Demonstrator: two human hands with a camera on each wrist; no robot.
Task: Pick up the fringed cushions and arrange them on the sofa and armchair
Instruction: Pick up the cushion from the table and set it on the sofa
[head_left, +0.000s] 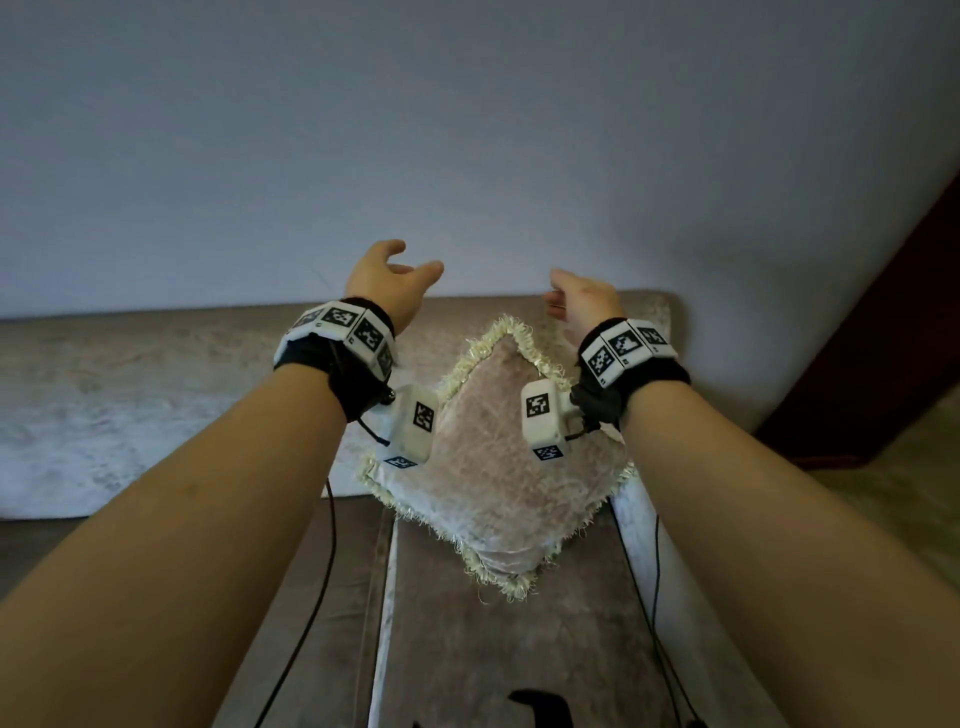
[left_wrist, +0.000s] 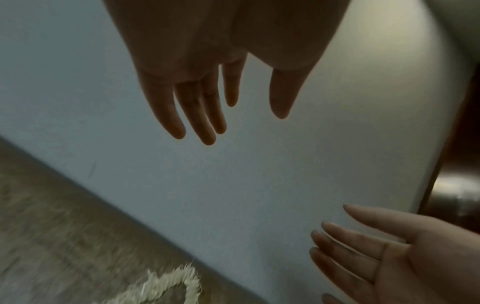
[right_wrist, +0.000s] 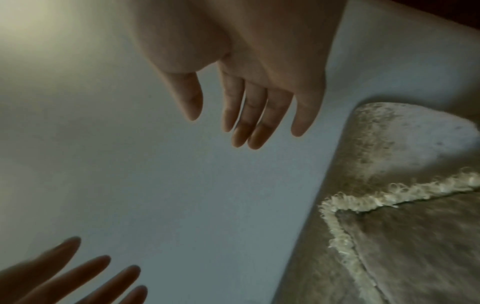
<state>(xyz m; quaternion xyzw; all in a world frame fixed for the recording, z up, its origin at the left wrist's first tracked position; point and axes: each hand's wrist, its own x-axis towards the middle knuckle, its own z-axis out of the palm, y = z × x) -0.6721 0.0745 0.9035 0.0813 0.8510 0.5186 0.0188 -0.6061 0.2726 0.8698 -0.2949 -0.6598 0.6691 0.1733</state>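
Leaning corner-up against the sofa (head_left: 156, 374) backrest, the cushion (head_left: 498, 467) stands as a diamond near the sofa's right end, its lower corner on the seat and its top corner just under the backrest's top edge. Pale loop fringe (right_wrist: 389, 197) runs round all four sides.

Left hand (head_left: 387, 283): raised in front of the wall (head_left: 467, 130), above and to the left of the cushion's top corner. Fingers (left_wrist: 205, 115) spread and nearly straight, thumb apart; nothing held. No contact with the cushion.

Right hand (head_left: 582, 301): level with the backrest's top edge, above and just right of the cushion's top corner. Fingers (right_wrist: 249, 115) extended, slightly relaxed, thumb apart; nothing held. No contact with the cushion.

Palms face each other, with the cushion's top corner below the gap between them. Left wrist view: only the fringed corner (left_wrist: 166, 286) shows at the bottom edge, below both hands, blurred. Right wrist view: the fringed corner lies lower right, against the backrest fabric, well clear of the fingertips.

Both wrists carry black bands with marker blocks (head_left: 343, 332); cables (head_left: 317, 587) hang down over the seat.
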